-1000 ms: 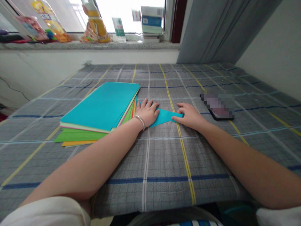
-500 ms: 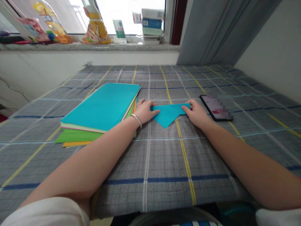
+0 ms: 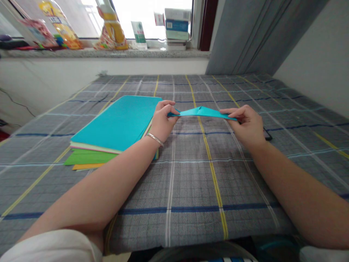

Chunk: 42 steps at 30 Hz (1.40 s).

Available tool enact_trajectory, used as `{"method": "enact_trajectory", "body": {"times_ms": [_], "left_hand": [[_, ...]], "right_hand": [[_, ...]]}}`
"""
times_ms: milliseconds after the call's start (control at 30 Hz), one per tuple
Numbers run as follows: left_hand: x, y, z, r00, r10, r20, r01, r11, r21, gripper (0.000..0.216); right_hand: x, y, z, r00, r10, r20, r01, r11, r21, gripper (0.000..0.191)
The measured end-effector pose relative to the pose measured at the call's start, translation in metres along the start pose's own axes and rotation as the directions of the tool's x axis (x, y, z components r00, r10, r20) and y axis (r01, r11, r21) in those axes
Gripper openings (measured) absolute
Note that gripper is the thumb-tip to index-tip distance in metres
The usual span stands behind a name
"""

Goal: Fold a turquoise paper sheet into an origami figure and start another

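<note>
A folded piece of blue paper is stretched between my two hands, seen nearly edge-on as a thin strip with a low peak in the middle. My left hand pinches its left end between thumb and fingers; a silver bangle circles that wrist. At the other end, my right hand grips the paper between thumb and fingers. The paper appears raised a little above the plaid cloth. Just left of my left hand lies a stack of coloured paper, blue on top, with green and orange sheets sticking out below.
A plaid cloth covers the surface. Mostly hidden behind my right hand is a phone. Along the windowsill stand a yellow bottle, snack bags, a green-and-white tube and stacked boxes. A grey curtain hangs at right.
The paper has gone from a flat shape with a downward point to a thin, edge-on strip, slightly higher. My right hand has moved right, now covering most of the phone. My left hand has risen slightly.
</note>
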State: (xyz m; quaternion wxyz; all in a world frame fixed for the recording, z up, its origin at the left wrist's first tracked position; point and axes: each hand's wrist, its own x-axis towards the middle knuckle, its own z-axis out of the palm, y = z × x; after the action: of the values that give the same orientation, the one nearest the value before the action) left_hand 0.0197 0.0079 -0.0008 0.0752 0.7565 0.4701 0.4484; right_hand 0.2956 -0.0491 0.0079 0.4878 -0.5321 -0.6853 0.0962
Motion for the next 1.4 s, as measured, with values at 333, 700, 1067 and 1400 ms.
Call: {"method": "enact_trajectory", "body": {"times_ms": [333,700,1067,1400], "left_hand": [[-0.008,0.008,-0.009,0.794,0.226,0.564,-0.461,0.829,0.317,0.043],[-0.028,0.028,0.004,0.624,0.123,0.772,-0.444,0.869,0.22,0.056],[-0.031,0.038,0.018,0.666,0.167,0.727,-0.417,0.892,0.178,0.044],[-0.024,0.034,0.019,0.744,0.222,0.631,-0.468,0.846,0.254,0.045]], "right_hand": [[0.007,0.024,-0.001,0.765,-0.155,0.625,0.353,0.913,-0.206,0.02],[0.0,0.021,-0.002,0.684,-0.213,0.698,0.424,0.895,-0.142,0.058],[0.0,0.012,0.006,0.82,-0.093,0.565,0.244,0.949,-0.198,0.041],[-0.003,0.012,0.018,0.828,0.252,0.502,-0.264,0.963,-0.048,0.025]]}}
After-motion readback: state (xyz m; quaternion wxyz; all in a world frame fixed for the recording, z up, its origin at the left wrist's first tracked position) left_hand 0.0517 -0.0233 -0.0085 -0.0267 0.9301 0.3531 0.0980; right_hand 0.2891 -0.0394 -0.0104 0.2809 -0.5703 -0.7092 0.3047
